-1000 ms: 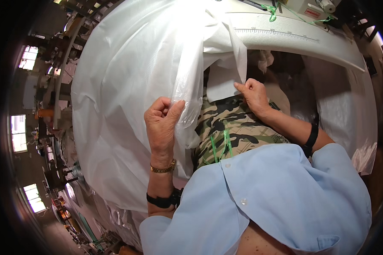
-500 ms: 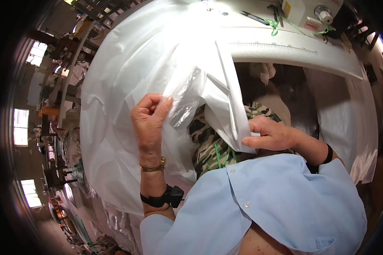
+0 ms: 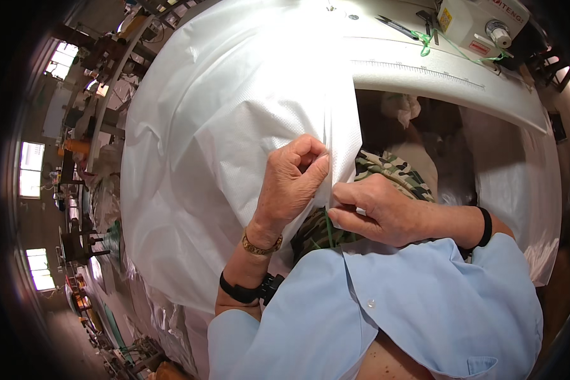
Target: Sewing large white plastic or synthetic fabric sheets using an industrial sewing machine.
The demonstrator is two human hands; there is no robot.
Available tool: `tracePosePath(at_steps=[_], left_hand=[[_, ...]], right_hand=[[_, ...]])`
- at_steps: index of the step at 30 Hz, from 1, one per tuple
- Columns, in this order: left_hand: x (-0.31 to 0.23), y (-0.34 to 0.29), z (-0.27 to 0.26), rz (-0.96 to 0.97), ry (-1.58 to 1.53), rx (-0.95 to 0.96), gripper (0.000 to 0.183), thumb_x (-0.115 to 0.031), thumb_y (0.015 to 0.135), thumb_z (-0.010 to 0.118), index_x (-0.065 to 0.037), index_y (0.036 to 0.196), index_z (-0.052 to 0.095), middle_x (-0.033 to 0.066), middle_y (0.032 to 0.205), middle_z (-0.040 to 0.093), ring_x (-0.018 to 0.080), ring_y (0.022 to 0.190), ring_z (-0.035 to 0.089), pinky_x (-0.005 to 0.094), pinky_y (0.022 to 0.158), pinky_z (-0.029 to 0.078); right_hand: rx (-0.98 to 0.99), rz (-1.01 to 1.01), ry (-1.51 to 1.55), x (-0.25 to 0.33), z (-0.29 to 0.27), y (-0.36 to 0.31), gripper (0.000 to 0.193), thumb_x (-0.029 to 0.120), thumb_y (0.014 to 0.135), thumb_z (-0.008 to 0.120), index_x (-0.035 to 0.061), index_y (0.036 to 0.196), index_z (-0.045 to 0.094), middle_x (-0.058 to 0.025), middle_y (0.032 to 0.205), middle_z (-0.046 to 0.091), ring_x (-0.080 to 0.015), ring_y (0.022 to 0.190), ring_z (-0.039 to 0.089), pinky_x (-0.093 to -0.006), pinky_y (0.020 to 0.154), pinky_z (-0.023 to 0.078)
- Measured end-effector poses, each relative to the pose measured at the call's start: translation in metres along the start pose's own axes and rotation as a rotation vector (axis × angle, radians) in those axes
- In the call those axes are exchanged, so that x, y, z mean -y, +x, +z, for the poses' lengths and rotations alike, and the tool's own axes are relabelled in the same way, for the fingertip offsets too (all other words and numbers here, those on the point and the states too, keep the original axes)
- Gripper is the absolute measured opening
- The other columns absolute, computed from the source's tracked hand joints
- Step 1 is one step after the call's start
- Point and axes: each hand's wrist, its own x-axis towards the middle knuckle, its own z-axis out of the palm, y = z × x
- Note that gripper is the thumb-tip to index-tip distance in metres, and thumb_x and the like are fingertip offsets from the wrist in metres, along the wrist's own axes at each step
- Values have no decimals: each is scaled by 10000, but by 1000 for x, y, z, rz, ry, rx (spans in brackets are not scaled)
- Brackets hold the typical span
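Observation:
A large sheet of white textured fabric [image 3: 253, 120] spreads over the sewing table and hangs down toward my lap. My left hand [image 3: 291, 180] pinches the fabric close to a folded edge. Just right of it and slightly lower, my right hand [image 3: 380, 210] grips the near end of the same folded edge between thumb and fingers. The fold runs away from my hands toward the lit area at the table's far side. Fingertips of both hands are partly hidden by the cloth and knuckles.
At the far right stands a white sewing machine [image 3: 484, 25] with a round knob. Dark tweezers [image 3: 397, 26] and green thread [image 3: 424, 43] lie beside it. A ruler scale [image 3: 418, 68] marks the table's near edge. Machinery and bright windows [image 3: 31, 168] are at the left.
My left hand has moved right to the folded edge, and the clear film-like layer it held is no longer visible. My right hand has shifted slightly left with the edge.

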Motion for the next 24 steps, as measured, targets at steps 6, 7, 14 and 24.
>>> tracePosePath(at_steps=[6,7,14,24], left_hand=[[7,-3,2,-1,-94,37,99,-45,980,557,14,923,613,-20,729,621,-3,647,540,169,551,425],[8,-4,2,5,-118,14,105,-49,991,541,14,947,613,-19,733,622,-3,640,540,167,546,426],[5,-9,3,-56,-237,-89,126,-100,1030,515,-12,992,597,-64,720,560,-13,582,429,173,509,364],[-17,-4,-52,23,191,-313,30,-4,942,631,-11,914,641,-111,683,503,-36,610,386,149,536,294]], right_hand=[[39,-24,-57,-3,6,7,205,137,921,630,29,797,508,-147,613,547,-332,551,576,-404,536,460],[35,-40,-70,-4,7,8,204,140,918,633,30,797,510,-149,617,553,-336,559,584,-407,542,467],[3,-188,-116,-13,21,16,240,122,882,680,47,776,479,-125,624,536,-334,551,577,-400,517,456],[-537,-138,-89,-55,5,31,329,203,864,732,22,1083,565,-130,960,592,-270,853,605,-384,755,493]])
